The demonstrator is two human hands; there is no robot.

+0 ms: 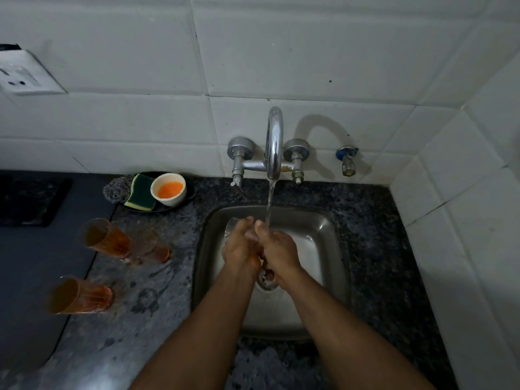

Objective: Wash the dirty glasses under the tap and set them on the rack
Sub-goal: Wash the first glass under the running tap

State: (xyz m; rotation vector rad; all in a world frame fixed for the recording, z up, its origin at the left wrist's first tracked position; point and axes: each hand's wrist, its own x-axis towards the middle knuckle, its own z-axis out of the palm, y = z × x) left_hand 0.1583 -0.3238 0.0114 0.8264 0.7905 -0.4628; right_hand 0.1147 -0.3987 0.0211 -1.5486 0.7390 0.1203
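both forearms reach over the sink (332, 249), left hand (241, 249) and right hand (278, 250) seemingly clasping a glass (230, 228).

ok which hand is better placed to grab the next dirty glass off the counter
Left. The dirty glasses stand on the counter left of the sink, on the left hand's side. The right hand would have to cross over it.

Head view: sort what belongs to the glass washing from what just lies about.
Job: clear glass held by left hand and right hand, running tap, sink, three amber glasses.
Lying about: sponge, orange-filled cup, wall socket, small valve.
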